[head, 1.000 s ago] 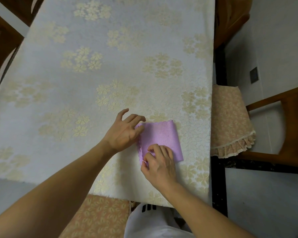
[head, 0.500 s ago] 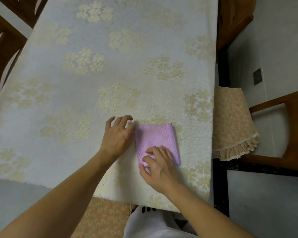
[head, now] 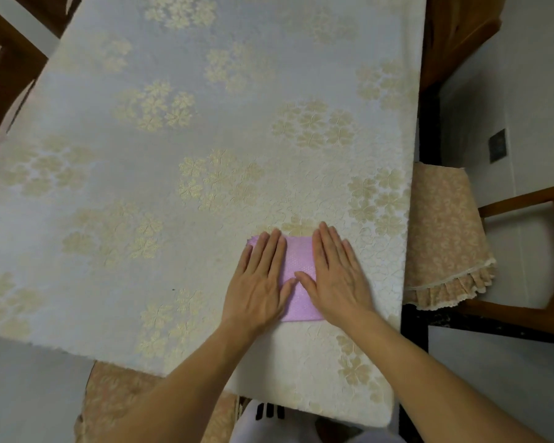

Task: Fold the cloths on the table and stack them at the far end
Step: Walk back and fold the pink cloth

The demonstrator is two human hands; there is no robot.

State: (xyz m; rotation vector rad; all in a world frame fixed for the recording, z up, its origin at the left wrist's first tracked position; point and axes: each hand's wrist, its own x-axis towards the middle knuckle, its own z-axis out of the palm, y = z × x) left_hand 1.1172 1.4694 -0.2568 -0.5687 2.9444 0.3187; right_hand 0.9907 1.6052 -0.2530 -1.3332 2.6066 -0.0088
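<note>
Head view: a folded lilac cloth (head: 296, 270) lies flat on the surface (head: 173, 174), near its near edge and toward the right side. The surface is covered by a pale fabric patterned with clusters of gold clover-like flowers.

The left hand (head: 259, 282) lies palm down on the left part of the cloth, fingers straight and held close together, pointing away from the person. The right hand (head: 336, 276) lies palm down on the right part of the cloth in the same way, fingers extended and close together, with its outer fingers reaching past the cloth's right edge onto the surface. Neither hand pinches or grips anything; both are flat and pressing down. The two thumbs meet over the middle of the cloth, their tips touching or nearly so. A strip of lilac shows between the hands, along with the far left corner and the near edge below the palms.

To the right of the surface stands a wooden chair (head: 531, 251) with a beige frilled seat cushion (head: 445, 238). Another cushioned seat (head: 115, 401) shows under the near edge of the surface.
</note>
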